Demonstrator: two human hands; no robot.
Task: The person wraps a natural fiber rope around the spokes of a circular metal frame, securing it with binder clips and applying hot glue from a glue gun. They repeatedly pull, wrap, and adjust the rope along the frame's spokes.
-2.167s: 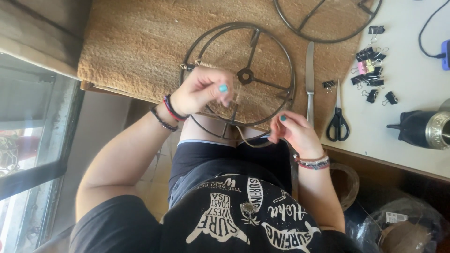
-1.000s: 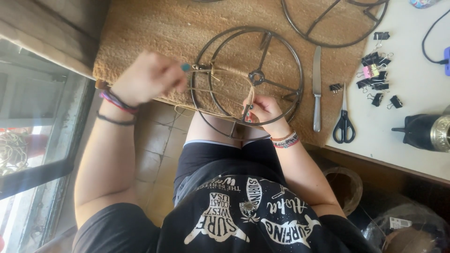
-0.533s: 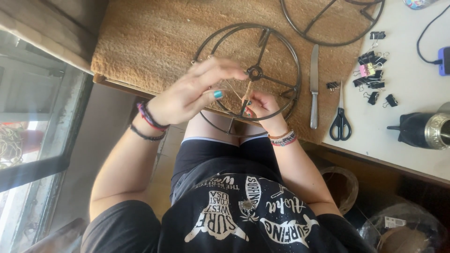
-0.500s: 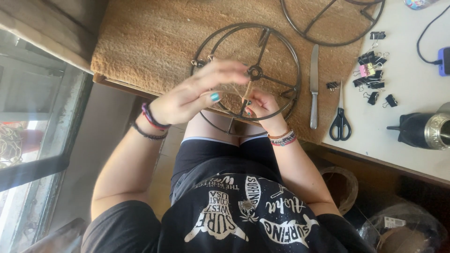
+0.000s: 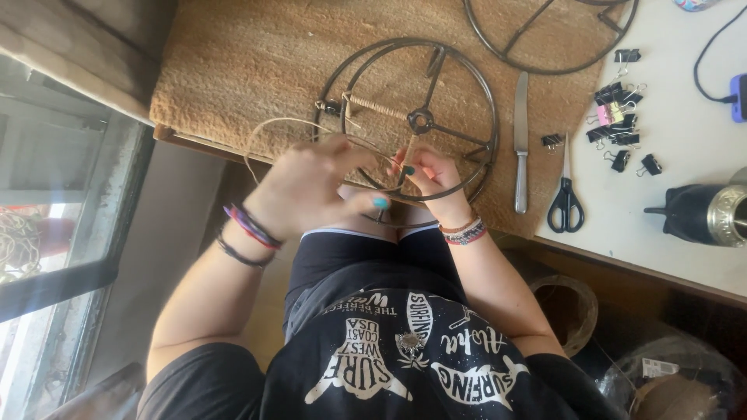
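A dark metal ring frame (image 5: 473,85) with three spokes lies on a woven mat (image 5: 233,62) at the table edge. Pale twine is wound along one spoke (image 5: 377,106). My left hand (image 5: 311,190) hovers over the ring's near rim, fingers curled around a loose loop of twine (image 5: 261,136) that arcs out to the left. My right hand (image 5: 436,175) pinches the near rim of the ring where the twine wraps it. The two hands almost touch. Bracelets sit on both wrists.
A second metal ring (image 5: 545,35) lies at the top. Right of the mat are a table knife (image 5: 520,140), black scissors (image 5: 566,204), several binder clips (image 5: 618,117), a dark metal pot (image 5: 704,214) and a phone on a cable (image 5: 738,97). A window is at left.
My left hand swung out to the left with the twine a second ago, then came back over the ring. A loose loop now trails at left. My right hand stayed on the rim.
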